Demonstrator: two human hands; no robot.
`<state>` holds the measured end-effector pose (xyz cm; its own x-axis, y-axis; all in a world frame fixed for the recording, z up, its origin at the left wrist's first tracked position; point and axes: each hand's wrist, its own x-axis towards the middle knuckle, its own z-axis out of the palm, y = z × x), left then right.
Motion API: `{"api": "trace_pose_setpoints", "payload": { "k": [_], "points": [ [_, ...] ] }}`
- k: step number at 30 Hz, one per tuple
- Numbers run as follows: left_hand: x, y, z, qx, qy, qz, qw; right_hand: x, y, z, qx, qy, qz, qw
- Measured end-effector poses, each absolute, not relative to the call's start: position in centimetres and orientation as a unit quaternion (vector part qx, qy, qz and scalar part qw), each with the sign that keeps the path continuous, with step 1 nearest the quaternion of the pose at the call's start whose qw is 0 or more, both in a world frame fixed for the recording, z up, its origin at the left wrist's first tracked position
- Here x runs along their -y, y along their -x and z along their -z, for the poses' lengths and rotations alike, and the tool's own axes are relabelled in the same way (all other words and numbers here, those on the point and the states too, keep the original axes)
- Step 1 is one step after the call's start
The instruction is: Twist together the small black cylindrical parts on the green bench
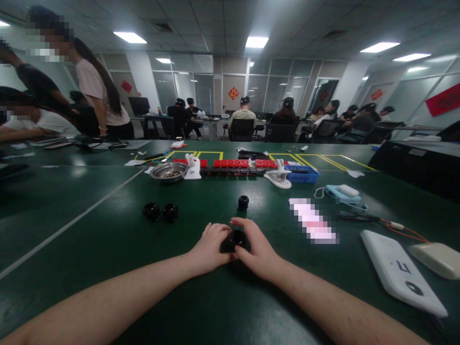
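Note:
Between my two hands, low over the green table (172, 297), is a glossy black rounded part (235, 238) with a round opening facing up. My left hand (212, 245) wraps its left side, fingers curled behind it. From the right, my right hand (258, 249) grips the same part, thumb in front and index finger at the back. Its underside is hidden, so I cannot tell whether it touches the table. Two similar black parts, one (151, 211) beside another (170, 212), stand to the left. A smaller black part (243, 202) stands just beyond my hands.
Farther back are a metal bowl (168, 172) with small pieces, white clamps (193, 166), a red strip (233, 163) and a blue bin (304, 174). On the right lie a blurred-out phone (312, 220), a white device (402, 270), a cream case (436, 258) and cables. People stand at the left.

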<state>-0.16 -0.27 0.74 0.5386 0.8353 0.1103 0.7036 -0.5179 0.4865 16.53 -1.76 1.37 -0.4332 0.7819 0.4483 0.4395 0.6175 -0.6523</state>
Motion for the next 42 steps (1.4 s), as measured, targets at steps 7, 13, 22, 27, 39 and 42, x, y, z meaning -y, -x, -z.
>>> {"api": "trace_pose_setpoints", "payload": {
  "k": [7, 13, 22, 27, 39, 42],
  "points": [
    [0.41, 0.18, -0.76, -0.447, -0.856, -0.173, 0.195, 1.46, -16.38, -1.22, 0.786, 0.437, -0.205, 0.386],
    [0.14, 0.26, -0.36, -0.447, -0.856, -0.172, 0.193, 1.69, -16.53, -1.36, 0.820, 0.365, -0.244, 0.369],
    [0.32, 0.17, -0.50, -0.447, -0.856, -0.175, 0.195, 1.32, -16.38, -1.15, 0.792, 0.427, -0.216, 0.380],
    [0.29, 0.15, -0.66, -0.452, -0.852, -0.173, 0.198, 1.58, -16.57, -1.22, 0.820, 0.363, -0.243, 0.369],
    [0.20, 0.23, -0.46, -0.447, -0.852, -0.175, 0.207, 1.38, -16.64, -1.27, 0.811, 0.389, -0.238, 0.367],
    [0.09, 0.30, -0.23, -0.449, -0.852, -0.177, 0.203, 1.56, -16.65, -1.31, 0.823, 0.359, -0.245, 0.365]
  ]
}}
